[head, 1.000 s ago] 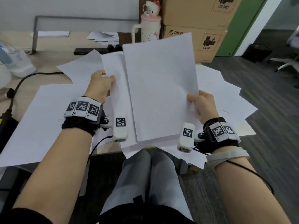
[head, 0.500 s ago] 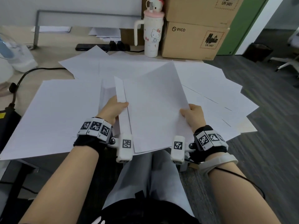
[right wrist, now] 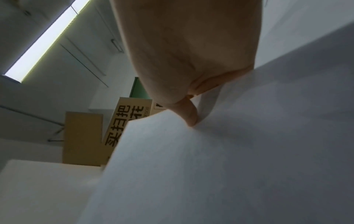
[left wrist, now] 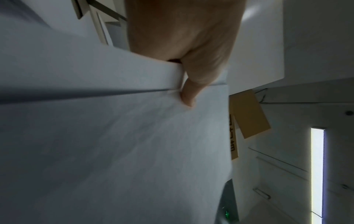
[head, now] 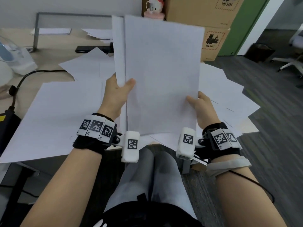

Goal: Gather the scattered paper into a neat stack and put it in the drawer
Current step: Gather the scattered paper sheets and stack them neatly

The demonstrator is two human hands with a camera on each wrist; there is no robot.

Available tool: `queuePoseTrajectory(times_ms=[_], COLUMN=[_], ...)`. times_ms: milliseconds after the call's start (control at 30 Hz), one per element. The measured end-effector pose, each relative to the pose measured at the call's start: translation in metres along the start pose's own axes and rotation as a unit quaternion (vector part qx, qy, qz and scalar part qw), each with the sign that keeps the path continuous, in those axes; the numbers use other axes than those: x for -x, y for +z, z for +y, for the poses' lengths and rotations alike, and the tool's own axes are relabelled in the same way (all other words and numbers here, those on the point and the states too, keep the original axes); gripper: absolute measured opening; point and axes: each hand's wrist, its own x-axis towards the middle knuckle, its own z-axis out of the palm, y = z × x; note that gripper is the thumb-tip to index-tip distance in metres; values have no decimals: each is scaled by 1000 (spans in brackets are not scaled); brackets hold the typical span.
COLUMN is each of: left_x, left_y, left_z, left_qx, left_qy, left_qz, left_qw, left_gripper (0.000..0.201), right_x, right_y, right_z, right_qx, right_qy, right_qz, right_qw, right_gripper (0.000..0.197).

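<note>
Both hands hold a small stack of white paper (head: 162, 76) upright above the desk in the head view. My left hand (head: 120, 89) pinches its left edge, thumb on the front sheet. My right hand (head: 199, 104) pinches the right edge lower down. The sheets are not flush: one strip sticks out along the left side. The left wrist view shows the left hand (left wrist: 188, 97) with its thumb pressed on the paper (left wrist: 114, 151); the right wrist view shows the right hand (right wrist: 189, 116) with its thumb on the paper (right wrist: 239, 166). More loose sheets (head: 54, 115) lie fanned over the desk. No drawer is in view.
Cardboard boxes (head: 213, 41) and a pink cartoon-cat tumbler (head: 154, 9) stand behind the paper. A black cable (head: 24, 79) and a white appliance (head: 14, 58) lie at the left. A metal frame (head: 37, 30) stands at the back. Grey carpet and an office chair (head: 293, 61) are on the right.
The stack dipped towards the desk half a second ago and has been lifted upright again. Both hands kept hold of it; the sheets now lie closer together than a second ago.
</note>
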Motion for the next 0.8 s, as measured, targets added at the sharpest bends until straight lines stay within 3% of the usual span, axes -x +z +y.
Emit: queuePoseTrajectory(times_ms=[133, 233, 367, 500, 667, 800], left_x=[-2, -3, -1, 0, 6, 0], left_y=[5, 7, 7, 7, 17, 11], left_z=[21, 27, 17, 4, 3, 1], left_qx=[57, 85, 85, 71, 133, 91], left_qy=[73, 93, 59, 21, -31, -30], left_qz=[11, 25, 43, 60, -23, 0], left_qw=[996, 992, 994, 995, 990, 995], left_gripper=[13, 10, 1, 16, 16, 16], right_x=[2, 5, 9, 13, 15, 13], right_y=[0, 1, 2, 5, 13, 9], right_z=[-16, -22, -8, 2, 4, 4], right_qx=[-68, -105, -116, -137, -119, -111], right_qy=[-92, -139, -139, -126, -137, -136], right_qz=[19, 19, 12, 19, -7, -16], right_qw=[993, 985, 983, 982, 983, 984], right_gripper=[19, 15, 12, 28, 34, 33])
